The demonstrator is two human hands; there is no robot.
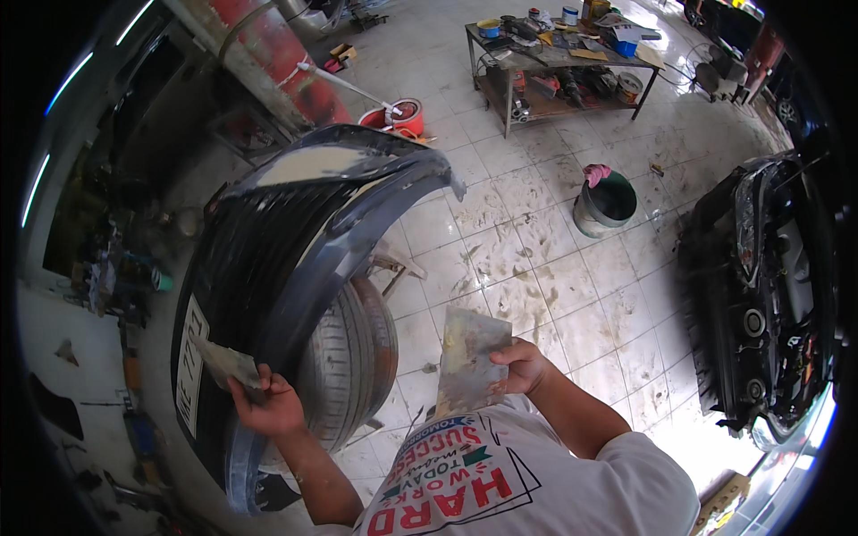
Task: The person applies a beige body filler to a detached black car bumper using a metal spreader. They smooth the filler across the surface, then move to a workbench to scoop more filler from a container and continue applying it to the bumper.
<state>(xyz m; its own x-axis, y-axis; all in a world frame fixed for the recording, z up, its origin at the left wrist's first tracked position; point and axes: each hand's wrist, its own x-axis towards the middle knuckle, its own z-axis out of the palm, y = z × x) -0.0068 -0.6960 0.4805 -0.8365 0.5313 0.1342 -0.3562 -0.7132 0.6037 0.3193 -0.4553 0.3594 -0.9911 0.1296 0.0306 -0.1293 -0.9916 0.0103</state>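
Note:
My left hand (271, 404) grips a thin, flat, greyish putty spreader (231, 364) by its near edge, fingers closed on it. The spreader is close to the number plate (191, 357) on a dark car bumper (259, 241); whether it touches cannot be made out. Cream filler patches (308, 163) cover the bumper's far end, and grey sanded areas run along its edge. In front of my shirt, my right hand (523, 364) pinches a larger rectangular putty board (475, 357) at its right side. Yellowish and brown smears mark the board's face.
A worn tyre (344, 357) stands beneath the bumper. Beyond it are a red bucket (407, 116) and a painted pillar (268, 62). A bucket (606, 210) with a pink rag sits on dirty tiles. Farther off is a cluttered workbench (572, 61); a car front assembly (760, 286) lies right.

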